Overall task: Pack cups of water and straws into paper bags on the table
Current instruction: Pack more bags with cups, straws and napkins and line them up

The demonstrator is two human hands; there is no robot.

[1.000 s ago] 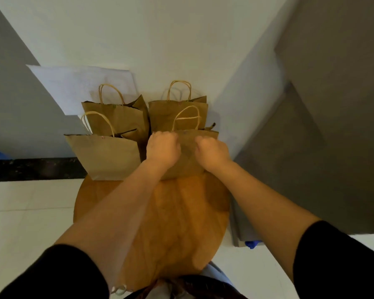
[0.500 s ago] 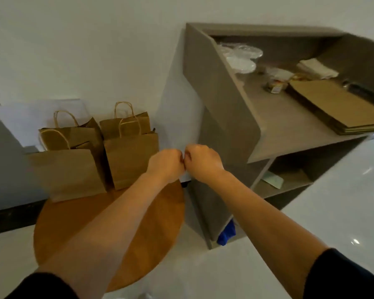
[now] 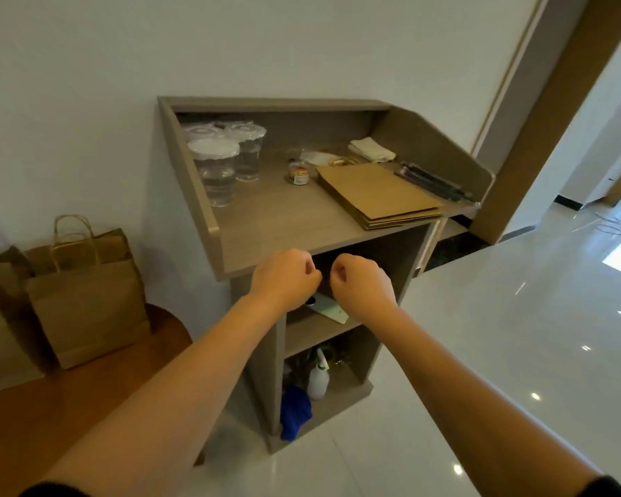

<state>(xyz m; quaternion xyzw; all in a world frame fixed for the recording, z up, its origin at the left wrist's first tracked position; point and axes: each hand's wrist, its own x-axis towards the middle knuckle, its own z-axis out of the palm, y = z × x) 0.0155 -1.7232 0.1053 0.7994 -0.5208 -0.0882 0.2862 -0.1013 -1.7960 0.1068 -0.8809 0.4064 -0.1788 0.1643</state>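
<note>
Paper bags [image 3: 87,292] stand upright on the round wooden bench [image 3: 87,396] at the left edge of the view, handles up, and they are no longer under the hands: a second ago both hands were at the top of the front right bag, and now the view has swung right to the grey stand [image 3: 284,224] beside the bench. The left hand [image 3: 285,279] and right hand [image 3: 363,281] hang side by side in front of the stand's front edge, each grip curled nearly closed and holding nothing that shows. The cups of water [image 3: 217,174], lidded and clear, cluster at the back left corner of the stand's top. A flat stack of unused bags [image 3: 380,197] lies toward its right edge, with dark wrapped sticks, probably the straws [image 3: 432,182], just beyond. I judge that one bag is finished and the next round begins: either a fresh bag or a cup is fetched from the stand. The cups look full, so they need upright carrying.
</note>
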